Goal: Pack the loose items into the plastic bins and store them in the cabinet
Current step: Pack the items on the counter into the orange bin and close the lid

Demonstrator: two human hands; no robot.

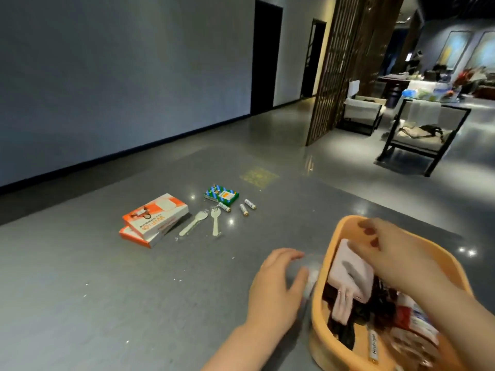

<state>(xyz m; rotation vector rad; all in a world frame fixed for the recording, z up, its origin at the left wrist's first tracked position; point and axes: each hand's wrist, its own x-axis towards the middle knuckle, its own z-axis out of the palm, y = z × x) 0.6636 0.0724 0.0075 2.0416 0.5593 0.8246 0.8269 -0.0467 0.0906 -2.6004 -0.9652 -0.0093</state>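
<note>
An orange plastic bin (345,224) stands on the grey floor at the lower right, filled with a pale pink box (348,274), dark items and packets. My right hand (385,247) reaches into the bin over the pink box, fingers bent on its top edge. Beside the bin's left wall, my left hand (278,285) curls around a small blurred clear object (310,277). Loose on the floor farther away lie two stacked orange-and-white boxes (154,219), two white plastic forks (205,222), a green card box (221,195) and three small batteries (242,207).
A dark wooden lattice screen (337,68) stands ahead on the right. Behind it are black-framed chairs (417,135) and a cluttered table (417,81). A grey wall (120,76) with two dark doorways runs along the left. No cabinet is in view.
</note>
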